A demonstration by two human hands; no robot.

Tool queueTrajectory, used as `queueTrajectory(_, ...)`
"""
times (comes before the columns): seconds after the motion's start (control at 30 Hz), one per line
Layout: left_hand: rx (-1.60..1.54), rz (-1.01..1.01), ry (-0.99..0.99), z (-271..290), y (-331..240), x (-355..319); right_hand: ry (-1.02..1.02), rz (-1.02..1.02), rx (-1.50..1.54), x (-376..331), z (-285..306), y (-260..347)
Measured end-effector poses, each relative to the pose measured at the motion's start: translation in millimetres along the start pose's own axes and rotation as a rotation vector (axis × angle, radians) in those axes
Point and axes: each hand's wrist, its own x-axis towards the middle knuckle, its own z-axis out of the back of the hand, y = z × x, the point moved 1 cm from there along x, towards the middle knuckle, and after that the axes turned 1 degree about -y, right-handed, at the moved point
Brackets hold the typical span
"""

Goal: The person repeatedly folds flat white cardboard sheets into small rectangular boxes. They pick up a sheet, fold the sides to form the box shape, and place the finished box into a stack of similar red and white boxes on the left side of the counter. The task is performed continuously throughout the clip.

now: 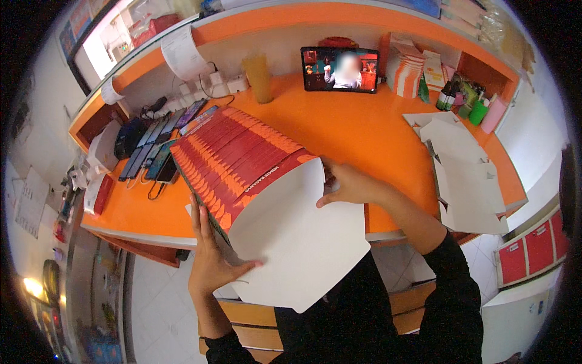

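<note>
A long row of red and orange printed cardboard boxes [242, 148], nested one in another, lies across the counter. The nearest box [285, 224] shows its white inside, with a white flap hanging over the counter's front edge toward me. My left hand [212, 258] grips its left side, fingers along the outer wall and thumb inside on the white board. My right hand [348, 185] holds its right edge, thumb on the white face and the other fingers partly hidden behind the board. Flat white cardboard blanks [464, 173] lie in a pile to the right.
The orange counter [315, 127] curves around me. Several phones [148, 148] with cables lie at the left. At the back stand a yellow cup [259, 79] and a tablet [339, 70] playing video. Striped paper packets [406, 70] and small bottles [478, 112] fill the right back corner.
</note>
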Motion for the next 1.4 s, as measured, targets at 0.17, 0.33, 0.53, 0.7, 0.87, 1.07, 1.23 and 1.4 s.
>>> queueTrajectory(0.17, -0.153, 0.175, 0.008, -11, 12, -10, -0.035, -0.038, -0.020, 10, -10, -8)
queueTrajectory(0.33, -0.278, 0.294, -0.009, -8, 1, -4, -0.110, -0.050, -0.037, 14, -13, -8)
queueTrajectory(0.53, 0.181, -0.050, -0.200, 26, -17, 17, -0.198, 0.307, 0.306, 19, 13, 3)
queueTrajectory(0.7, 0.091, -0.078, -0.180, 25, -11, 37, -0.185, 0.564, 0.118, 35, 20, 5)
queueTrajectory(0.87, 0.047, -0.047, -0.204, 22, -9, 39, -0.238, 0.525, 0.253, 39, 15, 3)
queueTrajectory(1.07, 0.066, 0.013, -0.201, 22, -3, 36, -0.272, 0.480, 0.328, 41, 12, 5)
queueTrajectory(1.23, 0.022, 0.017, -0.226, 20, -11, 41, -0.376, 0.393, 0.107, 23, 15, 26)
queueTrajectory(1.4, 0.239, 0.048, -0.429, 12, -69, 17, -0.809, 0.093, -0.338, -109, 46, 21)
